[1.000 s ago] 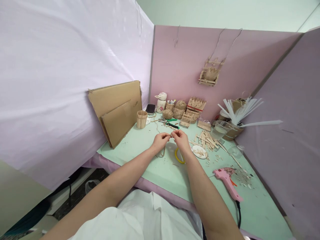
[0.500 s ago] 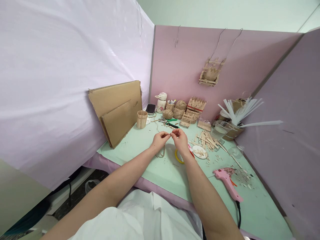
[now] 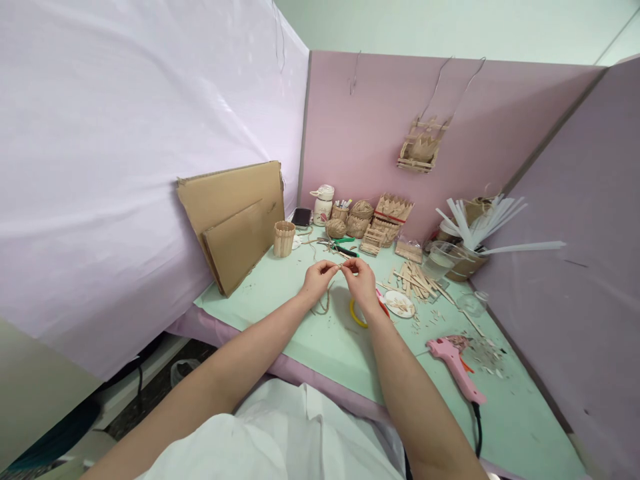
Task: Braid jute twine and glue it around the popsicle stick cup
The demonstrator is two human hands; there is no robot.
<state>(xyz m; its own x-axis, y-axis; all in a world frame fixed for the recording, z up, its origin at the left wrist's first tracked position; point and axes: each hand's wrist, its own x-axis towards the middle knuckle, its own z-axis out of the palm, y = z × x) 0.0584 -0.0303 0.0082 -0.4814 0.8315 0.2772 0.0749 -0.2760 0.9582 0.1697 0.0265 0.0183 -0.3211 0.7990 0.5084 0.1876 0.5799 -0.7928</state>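
Note:
Above the middle of the green-covered table, my left hand (image 3: 319, 281) and my right hand (image 3: 359, 280) meet fingertip to fingertip. Both are closed in a pinch on a piece of brown twine (image 3: 327, 305), whose slack hangs in a loop below my left hand. The short bit between the fingers is too small to make out well. Under my right wrist lie a roll of yellow tape (image 3: 356, 316) and red-handled scissors (image 3: 384, 307), partly hidden by the arm. Beyond the hands are green-handled pliers (image 3: 345, 251) and a ball of twine (image 3: 335, 229).
A pink glue gun (image 3: 457, 367) with its black cord lies at the right. Craft sticks (image 3: 415, 280), a white dish (image 3: 400, 304) and a container of white glue sticks (image 3: 465, 263) stand nearby. At left are a stick cup (image 3: 284, 240) and leaning cardboard (image 3: 235, 220).
The fingertips of my two hands have shifted slightly, with a little more twine showing between them. The hands stay in the same place, and the other things have not moved.

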